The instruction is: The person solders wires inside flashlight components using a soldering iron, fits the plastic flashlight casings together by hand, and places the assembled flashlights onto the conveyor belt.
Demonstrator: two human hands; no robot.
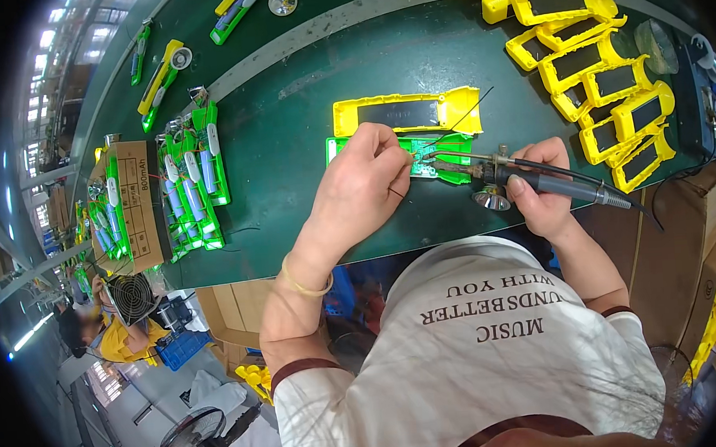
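Observation:
My right hand (543, 188) is wrapped round the dark grey handle of a soldering iron (573, 187), which has a thin tube clamped along it. Its tip points left, at a green circuit board (424, 160) in an open green plastic housing (456, 145). My left hand (367, 172) is closed over the left part of this housing, fingertips pinched at the board's edge; what they pinch is too small to make out. Behind the housing lies a yellow casing (400, 114) with a dark panel. A round silver reflector (492, 200) sits below the iron.
Several yellow casings (612, 81) are piled at the right. Green housings with blue cells (192, 193) stand at the left beside a cardboard box (137, 204). More assemblies lie on the far green table (284, 89). Another person (123, 340) is at far left, near a fan (192, 437).

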